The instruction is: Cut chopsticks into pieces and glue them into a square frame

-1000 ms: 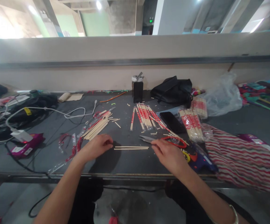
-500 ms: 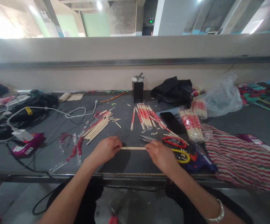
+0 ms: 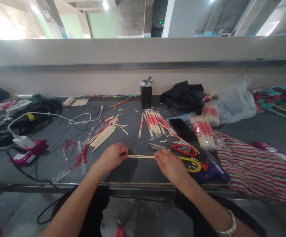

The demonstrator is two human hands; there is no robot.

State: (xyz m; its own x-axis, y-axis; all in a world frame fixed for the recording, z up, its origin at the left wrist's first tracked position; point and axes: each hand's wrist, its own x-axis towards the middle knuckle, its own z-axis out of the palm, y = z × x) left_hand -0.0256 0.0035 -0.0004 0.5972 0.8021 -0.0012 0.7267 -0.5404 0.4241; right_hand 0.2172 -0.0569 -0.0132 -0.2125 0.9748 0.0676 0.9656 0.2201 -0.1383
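A pair of light wooden chopsticks [image 3: 141, 157] lies level between my two hands, just above or on the dark table. My left hand [image 3: 115, 154] is closed on their left end, and my right hand [image 3: 169, 163] pinches the right end. Beyond my left hand rests a pile of bare chopsticks [image 3: 103, 135]. Ahead of my right hand lie several chopsticks in red-printed wrappers [image 3: 154, 123]. Scissors with red and yellow handles [image 3: 185, 150] sit beside and partly behind my right hand.
Torn wrappers [image 3: 77, 159] litter the left. A black phone [image 3: 182, 128], bundled wrapped chopsticks [image 3: 202, 133] and striped cloth [image 3: 253, 168] lie right. At the back stand a dark container [image 3: 146, 97] and a black bag [image 3: 183, 97]. A white cable [image 3: 59, 115] crosses the left side.
Almost nothing differs. Both hands keep their hold on the chopsticks, with only a very slight shift of the left hand.
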